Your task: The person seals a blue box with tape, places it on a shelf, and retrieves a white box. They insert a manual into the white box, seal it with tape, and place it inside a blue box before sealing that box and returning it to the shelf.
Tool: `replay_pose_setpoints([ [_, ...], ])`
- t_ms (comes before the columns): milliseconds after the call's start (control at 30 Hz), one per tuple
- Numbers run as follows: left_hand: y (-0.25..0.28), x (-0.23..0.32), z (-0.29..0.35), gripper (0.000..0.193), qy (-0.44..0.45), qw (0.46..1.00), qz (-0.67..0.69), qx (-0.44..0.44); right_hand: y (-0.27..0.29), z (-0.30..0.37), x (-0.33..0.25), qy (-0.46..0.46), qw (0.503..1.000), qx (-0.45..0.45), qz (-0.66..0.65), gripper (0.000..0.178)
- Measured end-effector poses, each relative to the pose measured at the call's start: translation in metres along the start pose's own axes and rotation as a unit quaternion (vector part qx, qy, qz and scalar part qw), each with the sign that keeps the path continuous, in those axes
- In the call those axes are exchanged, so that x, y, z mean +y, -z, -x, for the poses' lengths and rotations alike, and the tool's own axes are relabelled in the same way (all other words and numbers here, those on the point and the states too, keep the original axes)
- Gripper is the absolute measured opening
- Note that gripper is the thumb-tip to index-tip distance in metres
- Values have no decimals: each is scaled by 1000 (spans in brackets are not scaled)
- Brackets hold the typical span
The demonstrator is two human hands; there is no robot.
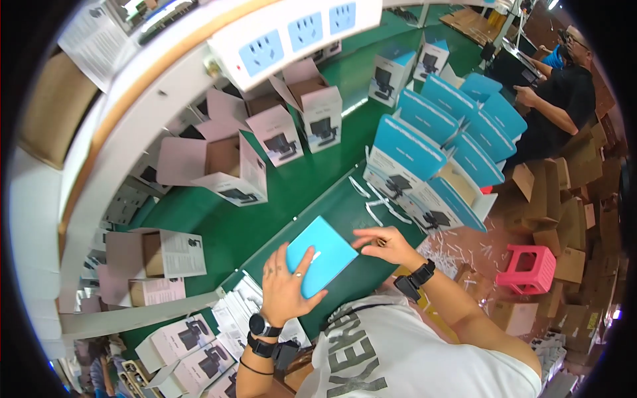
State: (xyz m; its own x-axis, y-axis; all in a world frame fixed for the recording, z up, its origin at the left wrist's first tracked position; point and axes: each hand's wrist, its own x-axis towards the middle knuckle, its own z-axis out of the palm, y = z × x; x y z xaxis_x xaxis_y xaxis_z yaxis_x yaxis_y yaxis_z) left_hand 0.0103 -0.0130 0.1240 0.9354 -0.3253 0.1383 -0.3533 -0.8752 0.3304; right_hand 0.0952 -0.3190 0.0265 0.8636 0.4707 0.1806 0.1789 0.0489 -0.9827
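Note:
A bright blue carton (321,255) with a small white mark on its top face is in front of me above the green table. My left hand (290,284) grips its left side, the fingers spread over the edge and onto the top. At the carton's right corner is my right hand (387,244), loosely curled with its fingertips apart and nothing visible between them. I cannot tell whether those fingertips touch the carton. Thin white strips (379,203) lie on the table beyond it.
Open blue-flapped boxes (431,159) stand in a cluster at the right. Open white boxes (242,176) line the table's far left. A power strip (292,36) is mounted above. Stacked papers (239,312) lie nearer left. A pink stool (529,268) and brown cartons are on the right; another person (564,99) is beyond.

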Motion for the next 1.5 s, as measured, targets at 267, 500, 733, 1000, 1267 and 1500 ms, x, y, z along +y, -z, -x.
replay_pose_setpoints([
  [267, 67, -123, 60, 98, 370, 908, -113, 161, -8, -107, 20, -75, 956, 127, 252, 33],
  [500, 14, -235, 24, 93, 513, 806, -199, 219, -9, -340, -37, 90, 803, 410, 424, 37],
  [733, 0, -245, 51, 65, 423, 799, -339, 259, -10, -351, -50, -44, 732, 68, 676, 21],
  [1000, -89, -85, 208, 56, 493, 839, -40, 226, -61, -154, -137, 63, 873, -128, 467, 14],
  [1267, -133, -79, 280, 78, 632, 761, -112, 89, -168, -56, -118, -11, 952, -245, 181, 23],
  [1500, -124, -112, 297, 65, 539, 807, -209, 120, -129, -23, -171, -135, 963, -229, -36, 24],
])
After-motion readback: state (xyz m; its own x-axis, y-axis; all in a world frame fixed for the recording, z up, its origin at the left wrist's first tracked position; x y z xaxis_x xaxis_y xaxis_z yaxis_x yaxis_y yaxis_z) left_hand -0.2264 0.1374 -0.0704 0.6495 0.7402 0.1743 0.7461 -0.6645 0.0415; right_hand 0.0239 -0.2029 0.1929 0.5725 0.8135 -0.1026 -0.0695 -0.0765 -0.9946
